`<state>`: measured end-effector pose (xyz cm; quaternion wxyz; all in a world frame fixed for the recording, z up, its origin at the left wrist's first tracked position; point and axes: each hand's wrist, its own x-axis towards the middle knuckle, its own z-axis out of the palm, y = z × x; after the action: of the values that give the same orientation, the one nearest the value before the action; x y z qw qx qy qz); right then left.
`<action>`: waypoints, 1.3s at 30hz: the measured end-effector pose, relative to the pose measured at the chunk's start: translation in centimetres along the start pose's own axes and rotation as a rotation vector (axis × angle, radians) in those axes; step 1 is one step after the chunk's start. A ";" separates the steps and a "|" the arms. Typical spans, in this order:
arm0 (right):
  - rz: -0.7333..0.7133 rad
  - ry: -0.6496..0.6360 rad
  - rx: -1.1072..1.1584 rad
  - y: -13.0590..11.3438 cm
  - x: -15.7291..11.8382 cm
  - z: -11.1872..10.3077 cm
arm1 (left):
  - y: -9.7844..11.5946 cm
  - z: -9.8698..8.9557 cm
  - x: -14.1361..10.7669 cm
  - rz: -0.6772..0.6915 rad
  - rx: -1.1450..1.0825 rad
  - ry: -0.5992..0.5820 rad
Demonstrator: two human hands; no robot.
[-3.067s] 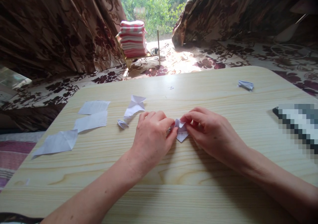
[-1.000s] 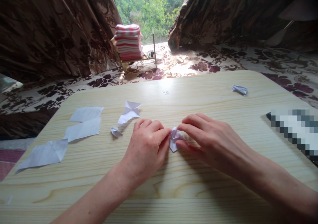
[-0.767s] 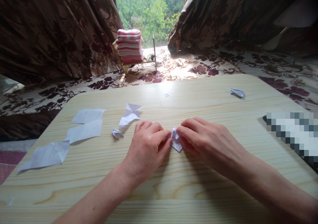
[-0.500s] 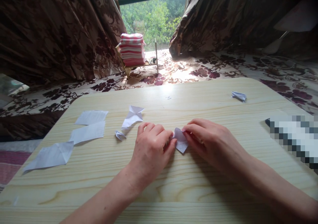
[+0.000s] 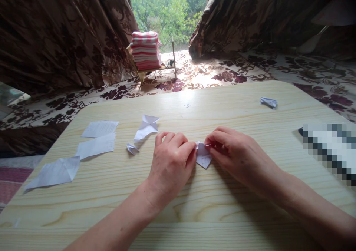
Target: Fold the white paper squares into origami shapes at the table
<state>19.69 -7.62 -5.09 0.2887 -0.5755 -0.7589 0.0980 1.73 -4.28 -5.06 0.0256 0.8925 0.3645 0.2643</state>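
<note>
Between my two hands is a small folded piece of white paper [image 5: 204, 159], its pointed corner facing me. My left hand [image 5: 174, 154] pinches its left edge between thumb and fingers. On the opposite edge, my right hand [image 5: 232, 147] is closed in a pinch too. The paper's upper part curls over, and its side edges are hidden by my fingertips. Left of my left hand lie a creased paper piece [image 5: 147, 126] and a little folded paper [image 5: 132, 149].
Paper sheets [image 5: 96, 146] lie on the left of the wooden table [image 5: 111, 206]. A folded paper [image 5: 268, 102] sits at the far right, above a blurred-out dark-edged object [image 5: 330, 151]. Beyond the table, striped folded cloths [image 5: 145, 50] are stacked on a small stand before the window.
Both hands keep their pinch on the paper, whose top edge now curls over lower than before. The whole view has shifted slightly.
</note>
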 end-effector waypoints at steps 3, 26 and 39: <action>-0.035 0.016 0.007 0.0 -0.1 0.1 | 0.1 -0.2 0.0 0.030 0.015 -0.002; 0.183 -0.032 0.184 -0.1 -0.2 -0.8 | 0.8 -0.7 1.0 -0.283 -0.354 -0.019; 0.365 -0.003 0.712 -1.0 0.8 -1.6 | 2.0 -1.8 2.4 -0.788 -1.048 -0.149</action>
<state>19.59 -7.48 -3.08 0.4468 -0.5647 -0.5633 0.4053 3.49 -4.42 -1.95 0.5768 0.5777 0.4841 0.3152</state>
